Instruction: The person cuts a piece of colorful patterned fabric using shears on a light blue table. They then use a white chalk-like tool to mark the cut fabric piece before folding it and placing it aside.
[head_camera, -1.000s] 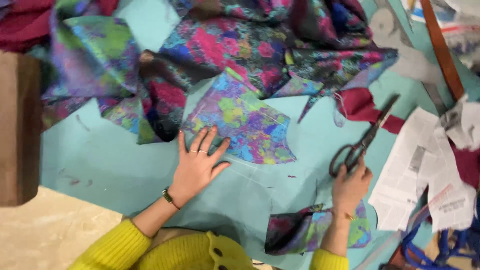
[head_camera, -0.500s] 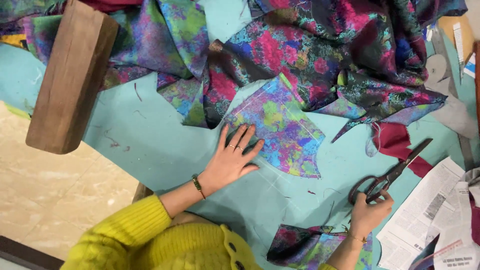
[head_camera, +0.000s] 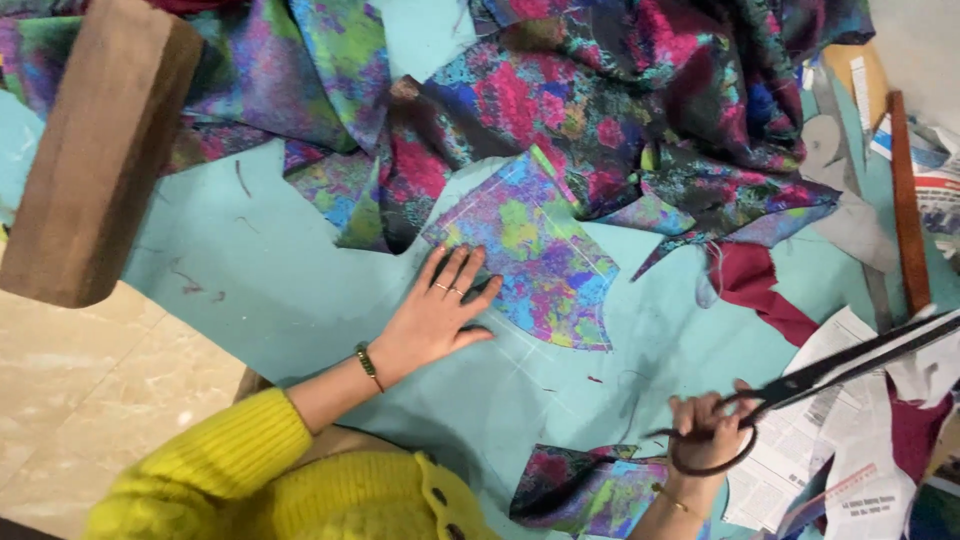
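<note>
Right now my left hand (head_camera: 435, 320) lies flat and open, fingers spread, pressing the near edge of the cut fabric piece (head_camera: 535, 265) onto the turquoise table (head_camera: 250, 290). My right hand (head_camera: 705, 430) is clenched through the loops of the black scissors (head_camera: 800, 385), blades closed as far as I can tell and pointing away to the right over the newspaper sheets (head_camera: 830, 450).

My judgement of the risks: the piece is pinned at only one edge, so any tug from the big patterned cloth (head_camera: 620, 110) lying just beyond and partly over it could slide or skew it. Bringing the long blades back toward the piece could sweep them close to my spread fingers. Below the right hand a folded scrap (head_camera: 580, 490) hangs at the table edge and could slip off. Farther left, the wooden block (head_camera: 100, 150) sits well apart, no concern.
</note>
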